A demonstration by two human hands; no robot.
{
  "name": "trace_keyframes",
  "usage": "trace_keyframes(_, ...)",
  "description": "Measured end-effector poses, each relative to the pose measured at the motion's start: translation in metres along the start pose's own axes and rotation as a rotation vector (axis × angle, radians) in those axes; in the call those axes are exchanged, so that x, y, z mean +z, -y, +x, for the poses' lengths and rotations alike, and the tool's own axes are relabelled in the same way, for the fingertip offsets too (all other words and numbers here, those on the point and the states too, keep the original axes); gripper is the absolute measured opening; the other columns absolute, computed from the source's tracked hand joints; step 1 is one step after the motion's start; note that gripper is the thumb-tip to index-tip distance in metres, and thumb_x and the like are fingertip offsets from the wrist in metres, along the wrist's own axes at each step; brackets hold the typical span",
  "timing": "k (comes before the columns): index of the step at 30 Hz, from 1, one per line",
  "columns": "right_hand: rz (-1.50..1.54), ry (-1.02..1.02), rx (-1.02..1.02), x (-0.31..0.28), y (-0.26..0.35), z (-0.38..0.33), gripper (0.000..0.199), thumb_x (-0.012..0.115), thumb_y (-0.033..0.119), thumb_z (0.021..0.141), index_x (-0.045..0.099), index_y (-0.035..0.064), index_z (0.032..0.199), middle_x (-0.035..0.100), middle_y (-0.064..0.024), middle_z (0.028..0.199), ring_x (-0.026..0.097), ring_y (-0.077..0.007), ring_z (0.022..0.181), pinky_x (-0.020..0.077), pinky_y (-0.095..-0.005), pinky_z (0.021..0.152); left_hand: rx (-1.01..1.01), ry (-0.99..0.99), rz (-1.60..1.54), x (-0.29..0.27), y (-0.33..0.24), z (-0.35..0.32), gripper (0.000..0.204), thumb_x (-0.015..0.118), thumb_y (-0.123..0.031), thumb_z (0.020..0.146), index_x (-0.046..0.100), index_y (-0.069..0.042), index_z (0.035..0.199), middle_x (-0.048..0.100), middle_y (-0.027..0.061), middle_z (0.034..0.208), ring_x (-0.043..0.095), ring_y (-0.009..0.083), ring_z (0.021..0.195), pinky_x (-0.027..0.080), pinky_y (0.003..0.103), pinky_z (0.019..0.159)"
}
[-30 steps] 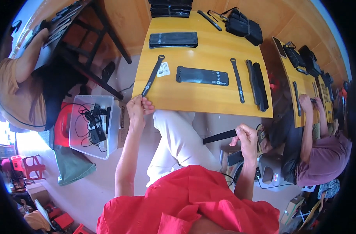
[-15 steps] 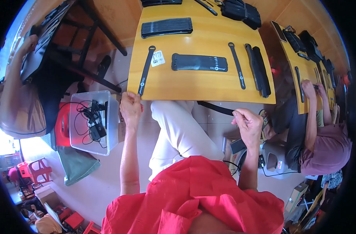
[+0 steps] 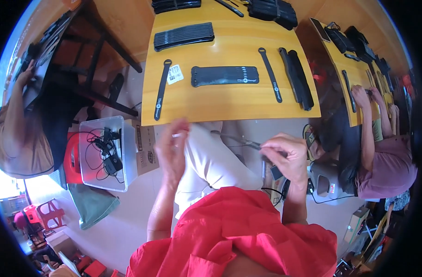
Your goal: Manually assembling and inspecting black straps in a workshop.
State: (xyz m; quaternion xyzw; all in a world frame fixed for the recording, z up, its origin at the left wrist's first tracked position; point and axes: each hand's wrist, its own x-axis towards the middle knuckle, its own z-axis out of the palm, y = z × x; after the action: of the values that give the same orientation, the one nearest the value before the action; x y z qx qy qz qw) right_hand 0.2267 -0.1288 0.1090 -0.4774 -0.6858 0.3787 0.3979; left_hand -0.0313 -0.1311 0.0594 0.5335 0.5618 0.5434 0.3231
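Note:
A thin black strap (image 3: 241, 140) hangs over my lap, blurred by motion, its end pinched in the fingers of my right hand (image 3: 288, 154). Below the table's near edge, my left hand (image 3: 172, 150) is smeared; whether its fingers hold anything cannot be made out. On the yellow table (image 3: 211, 104) one looped strap (image 3: 163, 90) lies at the left, with a white label (image 3: 175, 74) beside it. Another single strap (image 3: 270, 76) lies right of a flat stack of straps (image 3: 224, 75). Long dark straps (image 3: 297, 79) lie together near the right edge.
Farther back are a strap bundle (image 3: 184, 36) and a black banded pack (image 3: 273, 13). A clear bin (image 3: 126, 157) with cables stands left of my legs, by a cardboard box (image 3: 146, 145). People work at tables on both sides; a grey stool (image 3: 325, 177) stands right.
My left hand has left the table's near-left corner, moving right and down toward the strap. My right hand keeps hold of the strap, slightly lower and farther left. The view has shifted.

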Motion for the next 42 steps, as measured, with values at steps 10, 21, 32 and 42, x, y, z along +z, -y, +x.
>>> trace_keyframes(10, 0.086, 0.087, -0.068, -0.018, 0.009, 0.011, 0.016, 0.062, -0.011, 0.064, 0.062, -0.0028, 0.077, 0.062, -0.0097, 0.076, 0.061, -0.0151, 0.064, 0.0475, -0.0239, 0.057, -0.15, 0.933, -0.073, 0.04, -0.03, 0.018, 0.037, 0.055, -0.032, 0.088, 0.055, -0.001, 0.11, 0.058, 0.0175, 0.078, 0.053, 0.0266, 0.07, 0.044, 0.035, 0.068)
trace_keyframes(21, 0.422, 0.028, 0.306, -0.019, -0.068, 0.038, 0.018, 0.052, -0.011, 0.073, 0.06, -0.0061, 0.089, 0.056, -0.0061, 0.077, 0.056, -0.0094, 0.065, 0.0516, -0.0234, 0.06, -0.319, 0.791, -0.136, -0.001, 0.014, 0.051, 0.016, 0.057, -0.007, 0.087, 0.056, 0.002, 0.1, 0.057, 0.0039, 0.08, 0.05, 0.0084, 0.071, 0.042, 0.022, 0.066)
trace_keyframes(32, 0.484, -0.172, 0.488, -0.002, -0.109, 0.078, 0.006, 0.062, 0.006, 0.081, 0.061, 0.001, 0.084, 0.059, -0.0024, 0.067, 0.054, -0.0049, 0.058, 0.0367, -0.0165, 0.045, -0.579, 0.361, -0.337, 0.008, 0.05, 0.105, 0.011, 0.062, 0.002, 0.08, 0.06, 0.0, 0.09, 0.061, 0.0033, 0.072, 0.058, 0.0064, 0.058, 0.049, 0.017, 0.05)
trace_keyframes(42, 0.373, -0.319, 0.49, 0.01, -0.124, 0.103, 0.005, 0.062, 0.003, 0.082, 0.062, 0.0007, 0.086, 0.059, -0.001, 0.068, 0.054, -0.0043, 0.056, 0.0334, -0.0147, 0.043, -0.56, 0.281, -0.412, 0.02, 0.066, 0.126, 0.016, 0.062, 0.0, 0.081, 0.06, 0.0, 0.097, 0.061, 0.0042, 0.077, 0.06, 0.0083, 0.062, 0.05, 0.019, 0.056)
